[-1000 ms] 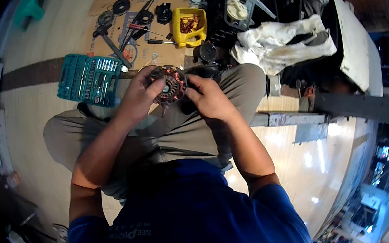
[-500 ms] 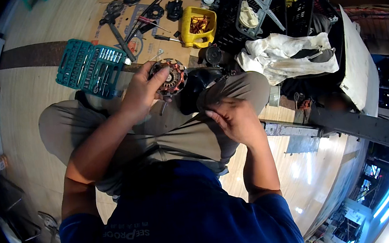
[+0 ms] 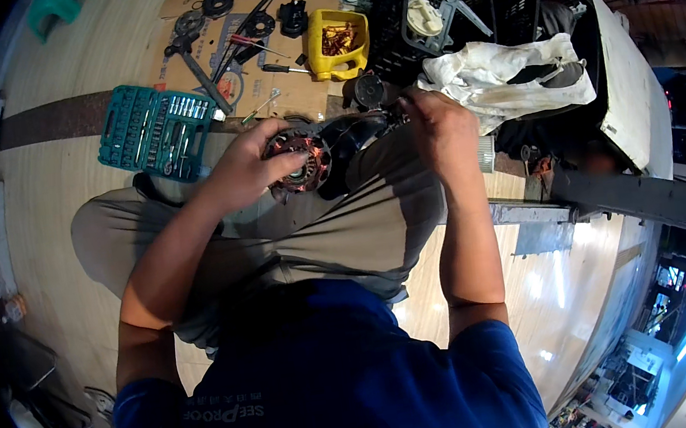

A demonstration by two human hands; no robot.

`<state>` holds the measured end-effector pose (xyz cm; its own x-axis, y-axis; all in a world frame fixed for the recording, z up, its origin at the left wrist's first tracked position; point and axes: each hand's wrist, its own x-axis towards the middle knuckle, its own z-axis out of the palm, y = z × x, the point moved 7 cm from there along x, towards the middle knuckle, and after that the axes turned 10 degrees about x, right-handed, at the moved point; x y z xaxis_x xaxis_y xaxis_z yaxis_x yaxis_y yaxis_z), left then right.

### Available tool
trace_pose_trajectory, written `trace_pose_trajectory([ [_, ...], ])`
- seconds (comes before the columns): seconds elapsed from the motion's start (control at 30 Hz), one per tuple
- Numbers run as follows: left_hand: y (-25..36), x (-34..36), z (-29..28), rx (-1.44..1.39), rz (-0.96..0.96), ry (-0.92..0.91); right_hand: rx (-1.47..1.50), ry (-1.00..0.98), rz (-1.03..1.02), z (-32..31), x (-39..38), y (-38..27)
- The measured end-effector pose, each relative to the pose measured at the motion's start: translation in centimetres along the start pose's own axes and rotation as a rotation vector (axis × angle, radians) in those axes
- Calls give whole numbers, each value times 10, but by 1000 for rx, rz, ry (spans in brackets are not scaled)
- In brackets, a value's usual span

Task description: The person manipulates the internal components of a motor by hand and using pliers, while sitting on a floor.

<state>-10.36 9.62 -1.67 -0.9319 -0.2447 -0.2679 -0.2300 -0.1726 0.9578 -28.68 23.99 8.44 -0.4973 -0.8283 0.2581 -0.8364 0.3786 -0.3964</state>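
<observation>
The left hand [image 3: 254,167] is clenching its grip around a round motor stator [image 3: 299,159] with copper windings, resting on the person's lap. At its 3 o'clock, the right hand [image 3: 442,127] is pinching something small near the black housing [image 3: 350,135]; what, I cannot tell.

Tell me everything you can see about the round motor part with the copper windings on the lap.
The motor part is a round, dark metal piece ringed with reddish copper windings. It rests on the person's grey-trousered lap, its wound face tilted up toward the camera. The left hand grips its left side, fingers partly covering it. A black housing sits against its right edge.
</observation>
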Motion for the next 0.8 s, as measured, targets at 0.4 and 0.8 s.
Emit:
trace_pose_trajectory([
  [0.4,-4,1,-27,37,-22,426,254,-209,-149,-46,-76,-56],
  [0.8,-13,6,-23,-467,1,359,-360,-288,472,-77,-260,207],
])
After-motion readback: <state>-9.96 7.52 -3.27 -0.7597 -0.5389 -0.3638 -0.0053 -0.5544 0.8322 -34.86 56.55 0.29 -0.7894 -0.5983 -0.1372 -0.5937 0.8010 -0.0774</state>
